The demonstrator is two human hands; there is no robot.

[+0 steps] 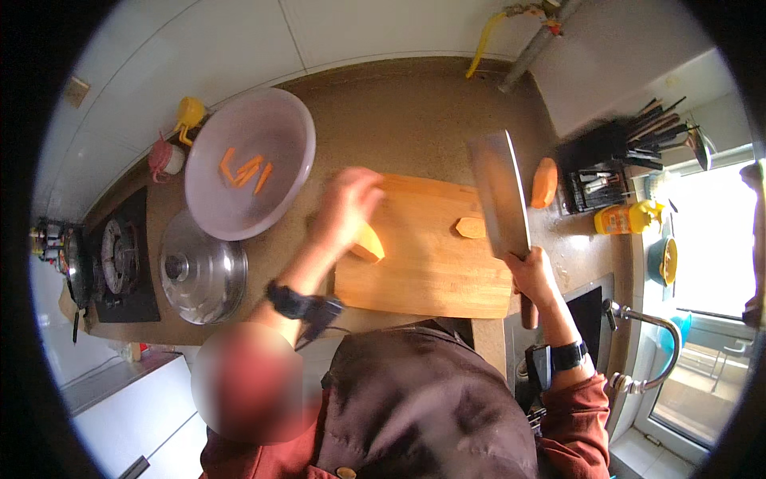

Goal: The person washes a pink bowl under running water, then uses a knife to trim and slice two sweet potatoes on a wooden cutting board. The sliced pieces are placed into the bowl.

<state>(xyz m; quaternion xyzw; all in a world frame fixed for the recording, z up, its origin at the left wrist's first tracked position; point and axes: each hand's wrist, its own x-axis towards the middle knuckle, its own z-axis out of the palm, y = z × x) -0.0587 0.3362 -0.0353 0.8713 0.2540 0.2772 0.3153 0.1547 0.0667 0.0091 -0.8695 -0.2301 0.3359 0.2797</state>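
My right hand (529, 275) is closed on the handle of a broad cleaver (499, 191), its blade pointing away from me over the right side of a wooden cutting board (431, 287). My left hand (353, 206), blurred, is over the board's left edge, beside a cut orange root vegetable piece (369, 244); whether it holds anything is unclear. A flat orange slice (471, 227) lies on the board, left of the blade. Several orange sticks (245, 170) lie in a large pale plastic basin (287, 197) at the left. A peeled orange root vegetable (544, 183) rests on the counter, right of the cleaver.
A glass pot lid (206, 281) lies below the basin, near a gas burner (116, 257). At the right stand a black utensil rack (595, 185), a yellow bottle (625, 218) and a sink faucet (667, 329). A yellow hose (483, 45) comes down at the back.
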